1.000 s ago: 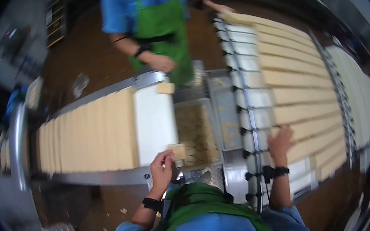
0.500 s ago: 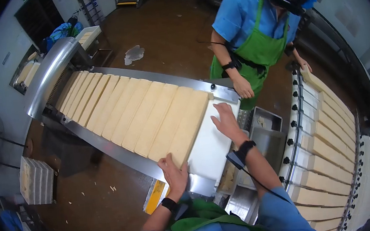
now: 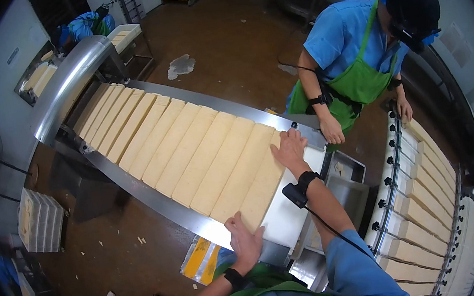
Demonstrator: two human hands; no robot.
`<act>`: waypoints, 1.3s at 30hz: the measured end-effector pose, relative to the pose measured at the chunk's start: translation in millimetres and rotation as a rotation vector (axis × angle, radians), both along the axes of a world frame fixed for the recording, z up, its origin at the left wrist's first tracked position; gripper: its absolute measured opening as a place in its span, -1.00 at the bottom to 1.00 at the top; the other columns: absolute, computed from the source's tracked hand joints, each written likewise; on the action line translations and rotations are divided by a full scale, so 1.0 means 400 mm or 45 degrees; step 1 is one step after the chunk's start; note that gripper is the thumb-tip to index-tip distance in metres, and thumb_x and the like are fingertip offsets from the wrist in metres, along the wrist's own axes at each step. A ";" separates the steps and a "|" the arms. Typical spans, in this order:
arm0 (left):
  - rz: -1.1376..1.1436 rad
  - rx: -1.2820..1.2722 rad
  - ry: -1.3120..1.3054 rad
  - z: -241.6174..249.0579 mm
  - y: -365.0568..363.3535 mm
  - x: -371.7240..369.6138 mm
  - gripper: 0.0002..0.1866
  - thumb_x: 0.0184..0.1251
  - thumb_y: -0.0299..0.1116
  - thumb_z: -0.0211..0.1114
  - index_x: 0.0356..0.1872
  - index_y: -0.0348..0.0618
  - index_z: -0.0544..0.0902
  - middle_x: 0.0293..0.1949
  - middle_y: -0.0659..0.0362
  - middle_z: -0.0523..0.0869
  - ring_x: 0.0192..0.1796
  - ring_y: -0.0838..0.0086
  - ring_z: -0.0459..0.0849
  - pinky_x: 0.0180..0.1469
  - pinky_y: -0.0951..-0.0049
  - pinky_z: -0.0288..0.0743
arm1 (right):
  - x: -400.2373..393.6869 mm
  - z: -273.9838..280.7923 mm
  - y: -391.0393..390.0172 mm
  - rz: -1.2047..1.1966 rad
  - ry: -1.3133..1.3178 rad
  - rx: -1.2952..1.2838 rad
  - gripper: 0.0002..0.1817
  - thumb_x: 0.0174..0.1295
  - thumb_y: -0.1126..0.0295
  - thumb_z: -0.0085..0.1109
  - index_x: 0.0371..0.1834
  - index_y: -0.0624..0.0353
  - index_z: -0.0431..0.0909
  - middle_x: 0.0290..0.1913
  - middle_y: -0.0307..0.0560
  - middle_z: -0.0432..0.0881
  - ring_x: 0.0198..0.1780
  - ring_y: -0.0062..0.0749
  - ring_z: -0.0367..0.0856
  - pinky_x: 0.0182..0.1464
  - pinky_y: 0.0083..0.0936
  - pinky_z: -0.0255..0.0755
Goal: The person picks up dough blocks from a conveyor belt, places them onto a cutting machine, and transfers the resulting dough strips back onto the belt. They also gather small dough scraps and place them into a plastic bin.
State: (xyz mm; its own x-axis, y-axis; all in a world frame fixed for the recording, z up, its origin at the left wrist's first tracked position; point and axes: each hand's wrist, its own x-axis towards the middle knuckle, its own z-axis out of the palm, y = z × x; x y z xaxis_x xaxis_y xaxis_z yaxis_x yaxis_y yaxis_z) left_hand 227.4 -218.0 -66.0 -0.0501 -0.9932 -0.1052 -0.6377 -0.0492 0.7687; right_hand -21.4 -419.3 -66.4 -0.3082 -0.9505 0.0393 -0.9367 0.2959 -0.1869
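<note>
Long pale yellow blocks that look like cheese lie side by side on the conveyor. The end block is nearest me, beside the bare white end plate. At its near end, my left hand curls its fingers over the block's edge. My right hand is on the far end of the same block, fingers bent over its corner. Between them my hands hold the block by its two ends, and it still lies flat against its neighbour.
A co-worker in a green apron stands across, a hand at the second conveyor, which carries spaced blocks. Metal bins sit between. A curved steel hood spans the far end. Stacked trays stand on the floor, left.
My right hand has moved from above the white plate onto the far end of the end block. My left hand stays at its near end. The view has shifted slightly.
</note>
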 end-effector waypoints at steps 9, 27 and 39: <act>-0.156 -0.074 -0.129 0.010 -0.005 -0.056 -0.10 0.08 -0.22 0.66 0.40 -0.29 0.35 0.25 -0.23 0.36 0.17 -0.17 0.59 0.11 -0.03 0.61 | -0.151 0.036 0.177 -0.248 0.131 0.067 -0.36 0.16 -0.13 0.38 0.08 0.20 0.68 0.24 0.21 0.57 0.38 0.13 0.45 0.22 0.26 0.34; -0.524 -0.257 -0.397 -0.013 -0.017 -0.122 -0.08 -0.04 -0.22 0.68 0.39 -0.16 0.39 0.20 -0.12 0.54 0.26 -0.15 0.55 0.24 -0.08 0.51 | -0.225 0.028 0.493 -0.503 -0.376 -0.473 -0.23 0.18 0.01 0.47 0.32 0.32 0.48 0.13 0.21 0.63 0.20 0.19 0.56 0.27 -0.04 0.47; -1.654 -0.470 0.119 0.273 0.433 -0.378 -0.11 -0.08 -0.51 0.64 0.41 -0.08 0.47 0.28 -0.07 0.44 0.29 -0.11 0.51 0.32 0.03 0.47 | -0.128 0.255 1.537 -1.588 0.430 -1.202 -0.45 0.28 0.24 0.37 0.27 0.31 0.52 -0.03 0.20 0.59 0.04 0.18 0.54 0.14 -0.02 0.44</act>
